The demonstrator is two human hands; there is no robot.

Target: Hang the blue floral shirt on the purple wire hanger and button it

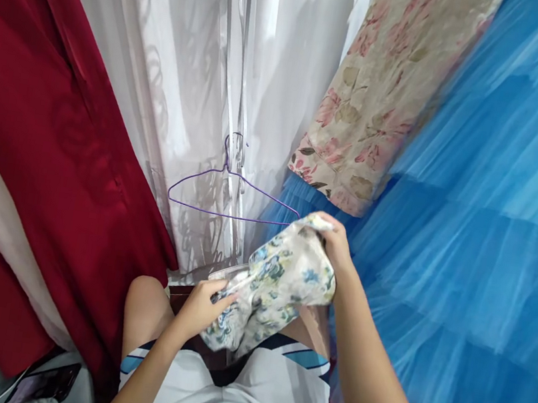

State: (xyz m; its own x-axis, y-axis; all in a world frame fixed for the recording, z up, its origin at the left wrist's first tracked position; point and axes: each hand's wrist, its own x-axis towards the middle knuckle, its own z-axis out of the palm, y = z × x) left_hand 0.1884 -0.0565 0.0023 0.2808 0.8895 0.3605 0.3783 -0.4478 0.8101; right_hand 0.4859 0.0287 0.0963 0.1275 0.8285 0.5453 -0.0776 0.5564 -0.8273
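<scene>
Over my lap I hold a white floral cloth garment [283,271] with blue, green and yellow flowers; its exact kind cannot be made out. My left hand [205,306] grips its lower left edge between thumb and fingers. At the upper right corner, my right hand [334,238] is closed on the fabric, its fingertips partly hidden behind it. Just beyond the garment hangs a thin purple clothes hanger [231,215] with nothing on it. Its right end meets the cloth's upper edge in the view, and whether they touch I cannot tell.
White curtains [182,67] and pale hanging straps [234,75] lie ahead. Dark red fabric [77,132] drapes down the left. A beige floral cloth [361,128] and layered blue tulle [472,225] hang close on the right. A phone [52,381] rests at lower left beside a white cable.
</scene>
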